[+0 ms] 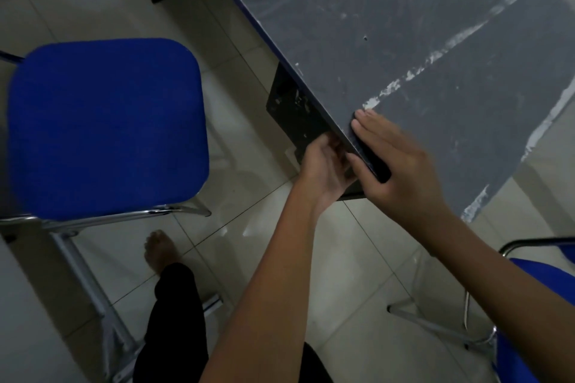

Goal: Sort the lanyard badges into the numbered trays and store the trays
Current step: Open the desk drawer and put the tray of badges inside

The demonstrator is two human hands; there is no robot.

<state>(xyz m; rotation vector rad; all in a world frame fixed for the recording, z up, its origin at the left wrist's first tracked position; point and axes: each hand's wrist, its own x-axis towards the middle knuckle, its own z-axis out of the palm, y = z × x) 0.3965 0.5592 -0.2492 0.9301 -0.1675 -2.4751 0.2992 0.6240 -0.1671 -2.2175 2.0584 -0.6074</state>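
1. Head view: a grey, scuffed surface (420, 40) with pale streaks of worn tape runs across the upper right. Its near-left edge slants down to a corner beside the hands.
2. The right hand (401, 162) lies flat on that edge near the corner, fingers straight and together, fingertips pointing along the edge. The thumb reaches down over a dark, flat thing (378, 169) at the edge; whether that is a tray cannot be told.
3. The left hand (323, 168) is just under the edge, palm turned up, fingers curled toward the underside of the surface. What they hold, if anything, is hidden, so its grip cannot be told.
4. A dark panel (295, 109) with pale scuffs hangs below the edge, just beyond the left hand.
5. No badges or numbered trays can be made out.
6. A blue padded chair (105, 124) on a chrome frame stands on the pale tiled floor (258, 193), well left of the surface.
7. A second blue chair (544, 289) shows at the lower right.
8. A bare foot (160, 247) and a black trouser leg (174, 320) are on the floor below.
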